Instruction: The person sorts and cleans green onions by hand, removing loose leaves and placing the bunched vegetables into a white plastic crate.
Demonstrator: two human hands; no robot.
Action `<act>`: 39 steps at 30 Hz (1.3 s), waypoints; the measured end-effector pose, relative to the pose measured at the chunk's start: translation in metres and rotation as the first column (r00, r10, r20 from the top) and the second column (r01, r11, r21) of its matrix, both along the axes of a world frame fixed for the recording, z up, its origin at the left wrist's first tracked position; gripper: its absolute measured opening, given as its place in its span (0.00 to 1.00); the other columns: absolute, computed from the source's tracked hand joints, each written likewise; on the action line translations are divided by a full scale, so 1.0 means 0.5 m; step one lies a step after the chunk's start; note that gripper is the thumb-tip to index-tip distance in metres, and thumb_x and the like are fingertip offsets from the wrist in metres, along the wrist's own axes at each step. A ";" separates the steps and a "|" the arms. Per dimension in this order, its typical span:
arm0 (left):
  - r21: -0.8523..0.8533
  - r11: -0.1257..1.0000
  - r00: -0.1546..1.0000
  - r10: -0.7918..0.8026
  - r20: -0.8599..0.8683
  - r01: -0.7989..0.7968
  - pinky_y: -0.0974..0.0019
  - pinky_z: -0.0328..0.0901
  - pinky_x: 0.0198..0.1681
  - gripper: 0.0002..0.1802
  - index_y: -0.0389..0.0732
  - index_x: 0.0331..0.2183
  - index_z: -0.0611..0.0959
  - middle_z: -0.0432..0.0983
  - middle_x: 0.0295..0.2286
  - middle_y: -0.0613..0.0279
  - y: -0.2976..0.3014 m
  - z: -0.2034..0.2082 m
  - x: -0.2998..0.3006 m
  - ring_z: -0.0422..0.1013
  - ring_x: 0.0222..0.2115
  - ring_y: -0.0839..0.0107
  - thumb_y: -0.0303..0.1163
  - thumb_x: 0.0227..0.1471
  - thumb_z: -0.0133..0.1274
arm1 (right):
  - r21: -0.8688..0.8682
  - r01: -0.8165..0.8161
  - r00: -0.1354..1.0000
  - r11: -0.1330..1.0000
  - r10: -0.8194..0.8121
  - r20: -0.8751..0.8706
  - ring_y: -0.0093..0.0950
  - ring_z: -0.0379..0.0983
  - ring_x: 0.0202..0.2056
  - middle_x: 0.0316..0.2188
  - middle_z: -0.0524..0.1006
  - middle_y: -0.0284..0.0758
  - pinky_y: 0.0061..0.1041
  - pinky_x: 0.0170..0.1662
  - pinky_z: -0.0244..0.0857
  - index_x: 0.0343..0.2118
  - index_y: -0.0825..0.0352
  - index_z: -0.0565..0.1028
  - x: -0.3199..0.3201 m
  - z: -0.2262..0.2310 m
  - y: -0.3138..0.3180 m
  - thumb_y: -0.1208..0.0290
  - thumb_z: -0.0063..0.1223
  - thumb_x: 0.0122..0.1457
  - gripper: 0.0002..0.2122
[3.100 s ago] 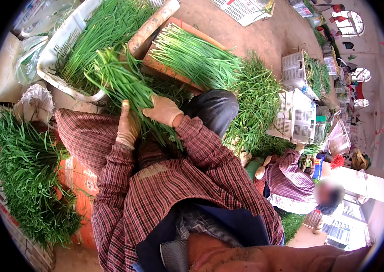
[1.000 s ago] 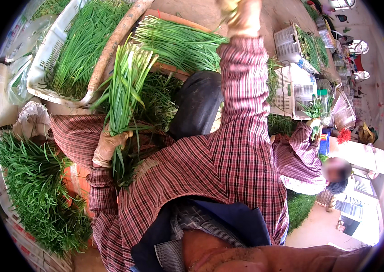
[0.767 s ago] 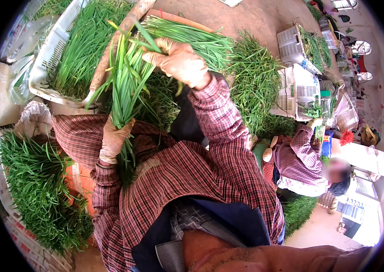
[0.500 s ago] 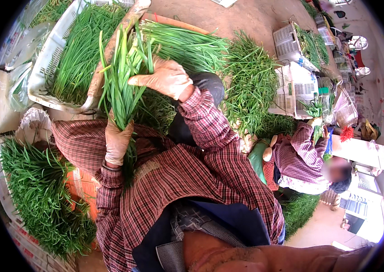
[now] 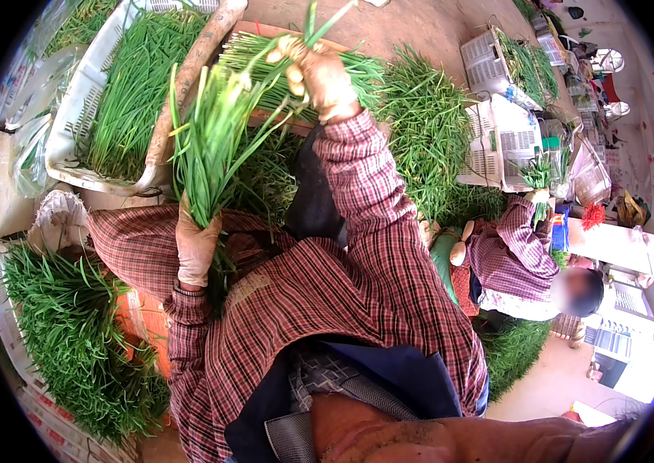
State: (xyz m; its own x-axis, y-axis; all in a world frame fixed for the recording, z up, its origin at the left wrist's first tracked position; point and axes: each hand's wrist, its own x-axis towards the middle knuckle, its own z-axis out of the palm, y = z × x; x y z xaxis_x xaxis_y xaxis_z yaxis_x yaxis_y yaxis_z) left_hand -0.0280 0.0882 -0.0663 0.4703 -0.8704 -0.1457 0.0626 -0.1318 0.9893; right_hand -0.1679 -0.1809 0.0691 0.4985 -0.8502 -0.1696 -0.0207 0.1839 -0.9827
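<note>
My left hand (image 5: 197,245), in a pale glove, is closed round the lower part of a bunch of green chives (image 5: 207,158). The bunch stands over my lap with its lighter ends up and fanned out. My right hand (image 5: 323,77), gloved too, is raised to the right of the bunch's top. Its fingers are curled round a few chive strands (image 5: 317,29), which stick out above the fist. Other thin strands stretch between the bunch and this hand.
Chives fill a white crate (image 5: 55,158) at the far left and another heap (image 5: 72,332) at the near left. A wooden pole (image 5: 188,81) leans beside the crate. Loose chives (image 5: 423,139) lie to my right. Beyond them, a person (image 5: 516,255) sits holding greens near white crates (image 5: 516,143).
My right hand has moved up and to the right, away from the bunch, and its fingers have closed on some strands. My left hand keeps its hold in nearly the same place.
</note>
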 end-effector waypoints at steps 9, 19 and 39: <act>0.069 0.998 0.941 -0.033 0.336 0.010 0.68 0.65 0.49 0.40 0.39 0.59 0.63 0.73 0.48 0.56 0.002 0.005 0.002 0.71 0.46 0.69 0.20 0.44 0.58 | -0.140 -0.538 0.820 0.831 0.478 -0.313 0.20 0.72 0.24 0.24 0.77 0.31 0.22 0.29 0.68 0.45 0.66 0.74 -0.101 0.105 -0.004 0.56 0.55 0.58 0.19; -0.051 0.995 0.878 -0.046 0.476 0.080 0.70 0.64 0.50 0.39 0.42 0.60 0.64 0.69 0.52 0.59 -0.010 0.022 0.010 0.69 0.47 0.72 0.13 0.46 0.52 | -0.532 -0.827 0.504 0.184 -0.178 -0.845 0.40 0.69 0.53 0.47 0.75 0.46 0.36 0.54 0.62 0.47 0.65 0.76 0.020 0.057 0.035 0.44 0.50 0.54 0.28; -0.070 0.993 0.853 -0.044 0.520 0.094 0.69 0.61 0.55 0.42 0.42 0.61 0.62 0.66 0.56 0.60 -0.023 0.034 0.009 0.66 0.53 0.71 0.13 0.43 0.52 | -0.363 -0.771 0.539 0.523 0.233 -0.809 0.36 0.75 0.35 0.31 0.79 0.38 0.33 0.41 0.66 0.40 0.59 0.79 0.079 -0.027 0.002 0.56 0.53 0.57 0.14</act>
State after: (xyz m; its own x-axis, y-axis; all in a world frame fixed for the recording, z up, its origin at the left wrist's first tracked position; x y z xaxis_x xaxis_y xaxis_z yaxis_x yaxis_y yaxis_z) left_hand -0.0236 0.0767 -0.0493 0.3946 -0.9008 0.1814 -0.4665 -0.0263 0.8841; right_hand -0.1282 -0.1796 0.0556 0.8668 -0.4678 -0.1727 -0.4859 -0.7145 -0.5034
